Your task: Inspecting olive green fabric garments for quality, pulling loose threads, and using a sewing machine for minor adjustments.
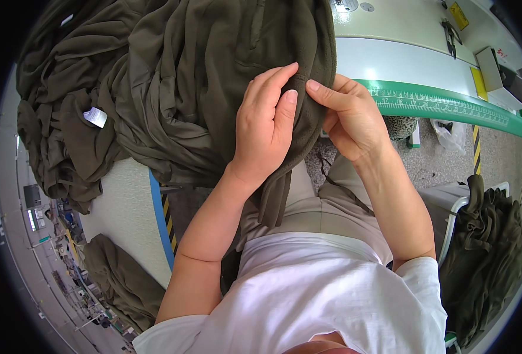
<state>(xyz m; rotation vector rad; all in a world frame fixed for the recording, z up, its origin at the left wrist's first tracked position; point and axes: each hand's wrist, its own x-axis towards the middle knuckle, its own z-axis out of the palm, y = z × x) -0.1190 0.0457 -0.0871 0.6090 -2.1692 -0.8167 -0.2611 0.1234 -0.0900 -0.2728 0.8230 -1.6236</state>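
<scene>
A dark olive fleece garment point(184, 71) is heaped across the work table and hangs over its near edge toward my lap. My left hand point(260, 127) rests on the cloth with its fingers stretched out and its thumb apart from them. Just to the right, my right hand point(349, 115) pinches the garment's edge between thumb and fingers, close to a seam. Some of that hand's fingers are hidden behind the fabric. A small white label point(95, 117) shows on the left part of the heap.
A green measuring strip point(450, 107) runs along the table's front edge at right. Beyond it are small black snips point(450, 36) and an open box point(503, 76). More olive garments point(485, 253) hang over a white bin at right; another olive piece point(122, 280) lies at lower left.
</scene>
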